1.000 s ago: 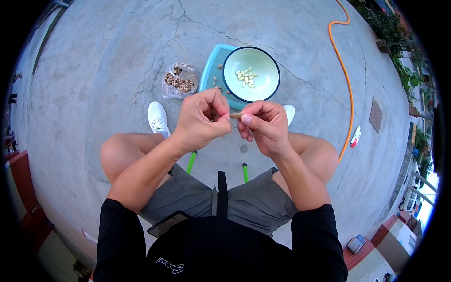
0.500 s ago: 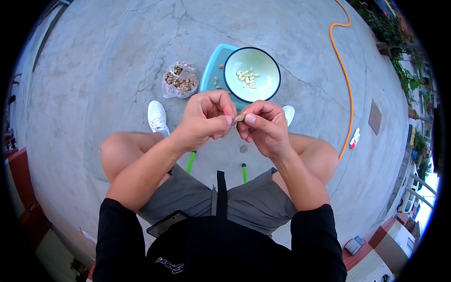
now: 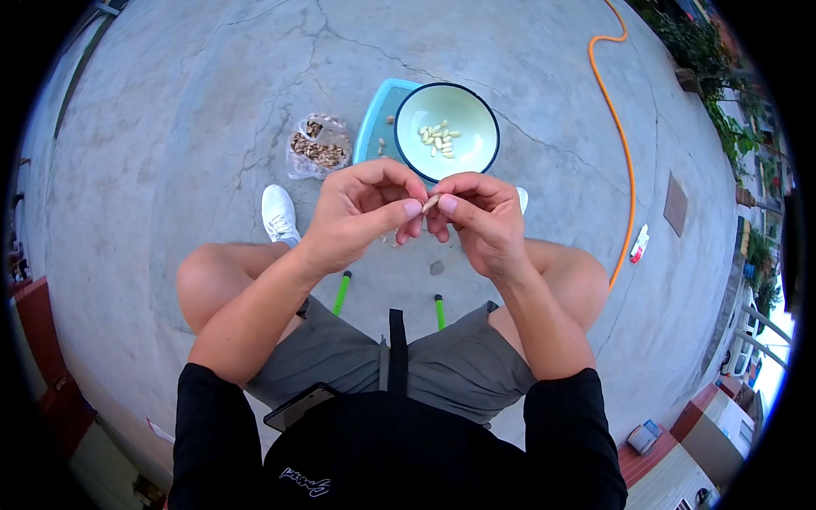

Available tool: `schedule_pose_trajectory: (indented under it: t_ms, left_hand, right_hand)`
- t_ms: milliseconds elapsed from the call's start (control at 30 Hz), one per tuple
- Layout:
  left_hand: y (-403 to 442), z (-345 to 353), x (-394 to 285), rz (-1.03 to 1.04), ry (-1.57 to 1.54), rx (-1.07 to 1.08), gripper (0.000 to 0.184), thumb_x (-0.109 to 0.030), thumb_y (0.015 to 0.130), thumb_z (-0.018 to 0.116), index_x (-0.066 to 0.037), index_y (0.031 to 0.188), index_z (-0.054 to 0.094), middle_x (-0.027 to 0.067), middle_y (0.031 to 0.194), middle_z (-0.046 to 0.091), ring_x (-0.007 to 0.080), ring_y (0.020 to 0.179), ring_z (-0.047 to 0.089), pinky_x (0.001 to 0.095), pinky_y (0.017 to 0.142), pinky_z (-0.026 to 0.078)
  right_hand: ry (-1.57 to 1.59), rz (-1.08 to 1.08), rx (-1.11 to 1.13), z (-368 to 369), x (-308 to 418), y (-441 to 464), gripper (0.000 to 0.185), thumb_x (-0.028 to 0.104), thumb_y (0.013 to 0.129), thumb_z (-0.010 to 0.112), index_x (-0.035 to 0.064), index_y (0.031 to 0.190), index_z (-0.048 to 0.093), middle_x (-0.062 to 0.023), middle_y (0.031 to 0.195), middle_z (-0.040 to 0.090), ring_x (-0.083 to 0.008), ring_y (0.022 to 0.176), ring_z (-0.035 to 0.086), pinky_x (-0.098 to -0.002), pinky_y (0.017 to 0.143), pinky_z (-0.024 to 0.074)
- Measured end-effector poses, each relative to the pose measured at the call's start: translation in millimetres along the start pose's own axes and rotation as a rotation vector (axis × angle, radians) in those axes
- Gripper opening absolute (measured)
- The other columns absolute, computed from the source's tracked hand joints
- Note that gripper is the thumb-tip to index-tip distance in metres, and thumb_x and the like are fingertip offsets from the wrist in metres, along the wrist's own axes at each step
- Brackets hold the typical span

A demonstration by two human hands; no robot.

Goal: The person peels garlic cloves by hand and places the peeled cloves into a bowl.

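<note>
So the pod (image 3: 431, 203) lies between left fingers (image 3: 411, 208) and right fingers (image 3: 449, 205).

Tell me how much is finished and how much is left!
The pale bits in the bowl look done. The left hand and right hand pinch one brown bit. Many brown ones sit in the bag, so lots seems left.

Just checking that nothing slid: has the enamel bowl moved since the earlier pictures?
No. The enamel bowl keeps its place against the cracked concrete floor; only the whole view has shifted slightly.
</note>
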State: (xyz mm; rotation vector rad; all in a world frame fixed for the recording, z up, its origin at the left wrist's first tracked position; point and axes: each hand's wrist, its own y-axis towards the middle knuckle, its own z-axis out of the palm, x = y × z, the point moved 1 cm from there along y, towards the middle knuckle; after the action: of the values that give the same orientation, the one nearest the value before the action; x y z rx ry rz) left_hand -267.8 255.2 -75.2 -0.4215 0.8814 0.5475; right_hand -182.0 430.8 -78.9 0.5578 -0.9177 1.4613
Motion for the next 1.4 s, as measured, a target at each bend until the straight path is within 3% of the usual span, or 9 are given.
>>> schedule_pose_trajectory:
  t_ms: [167, 433, 667, 767, 833, 967, 1033, 1400]
  left_hand:
    - [-0.8, 0.4, 0.0, -0.001, 0.069, -0.049, 0.011, -0.002, 0.093, 0.064, 0.003, 0.103, 0.063, 0.0063, 0.091, 0.066, 0.0111, 0.076, 0.063, 0.0247, 0.063, 0.051]
    - [-1.6, 3.6, 1.3, 0.183, 0.301, -0.092, 0.011, 0.006, 0.090, 0.062, 0.003, 0.100, 0.062, 0.0059, 0.093, 0.066, 0.0117, 0.082, 0.065, 0.0273, 0.075, 0.054]
    - [-2.8, 0.0, -0.4, 0.121, 0.308, -0.154, 0.013, 0.006, 0.089, 0.059, 0.003, 0.101, 0.063, 0.0045, 0.093, 0.065, 0.0101, 0.086, 0.064, 0.0268, 0.078, 0.053]
    - [-2.2, -1.5, 0.6, 0.119, 0.297, -0.169, 0.014, 0.006, 0.088, 0.058, 0.003, 0.101, 0.063, 0.0037, 0.092, 0.064, 0.0089, 0.086, 0.063, 0.0254, 0.077, 0.051]
    - [-1.2, -1.8, 2.6, 0.148, 0.302, -0.182, 0.013, 0.005, 0.090, 0.057, 0.001, 0.101, 0.063, 0.0025, 0.087, 0.062, 0.0061, 0.071, 0.057, 0.0202, 0.060, 0.045]
    - [-1.6, -2.6, 2.3, 0.115, 0.302, -0.193, 0.013, 0.004, 0.090, 0.055, 0.000, 0.099, 0.064, 0.0019, 0.084, 0.061, 0.0057, 0.069, 0.055, 0.0199, 0.058, 0.043]
    - [-2.2, -2.4, -0.5, 0.036, 0.236, -0.220, 0.011, 0.003, 0.089, 0.056, 0.001, 0.094, 0.066, 0.0011, 0.086, 0.063, 0.0052, 0.070, 0.056, 0.0201, 0.062, 0.045]
    - [-0.9, -7.3, 7.0, 0.027, 0.109, -0.272, 0.012, 0.003, 0.086, 0.054, -0.001, 0.091, 0.064, 0.0014, 0.074, 0.058, 0.0064, 0.061, 0.049, 0.0202, 0.053, 0.035]
  right_hand:
    - [0.009, 0.008, -0.026, -2.0, -6.1, 0.3, 0.019, 0.002, 0.091, 0.067, -0.0067, 0.107, 0.069, -0.0138, 0.089, 0.071, -0.0171, 0.072, 0.067, -0.0282, 0.059, 0.0540]
    - [-0.153, -0.037, -0.072, 11.3, -10.4, -1.3, 0.024, -0.004, 0.090, 0.067, -0.0070, 0.113, 0.068, -0.0122, 0.092, 0.071, -0.0147, 0.075, 0.067, -0.0258, 0.061, 0.0545]
    - [-0.185, -0.030, -0.043, 8.6, -7.4, -0.1, 0.024, -0.004, 0.089, 0.067, -0.0060, 0.113, 0.065, -0.0099, 0.091, 0.069, -0.0136, 0.074, 0.067, -0.0243, 0.061, 0.0545]
    - [-0.088, -0.030, -0.054, 8.1, -6.6, 0.5, 0.019, -0.006, 0.088, 0.068, -0.0056, 0.106, 0.063, -0.0122, 0.089, 0.070, -0.0150, 0.073, 0.067, -0.0255, 0.060, 0.0541]
    - [-0.137, -0.013, -0.053, 5.1, -7.7, 0.5, 0.014, -0.006, 0.088, 0.067, -0.0050, 0.100, 0.062, -0.0124, 0.087, 0.070, -0.0153, 0.073, 0.068, -0.0250, 0.059, 0.0541]
    - [-0.165, -0.044, -0.056, 3.2, -8.1, -0.2, 0.014, -0.006, 0.088, 0.067, -0.0058, 0.101, 0.062, -0.0130, 0.087, 0.070, -0.0152, 0.072, 0.068, -0.0245, 0.059, 0.0543]
    - [-0.180, -0.031, -0.057, 3.3, -7.3, -0.7, 0.014, -0.004, 0.088, 0.069, -0.0030, 0.100, 0.063, -0.0077, 0.088, 0.068, -0.0123, 0.073, 0.067, -0.0227, 0.060, 0.0545]
    - [-0.165, -0.045, -0.036, 3.8, -8.1, -1.4, 0.013, -0.003, 0.088, 0.069, -0.0038, 0.100, 0.064, -0.0095, 0.087, 0.069, -0.0129, 0.073, 0.068, -0.0228, 0.060, 0.0547]
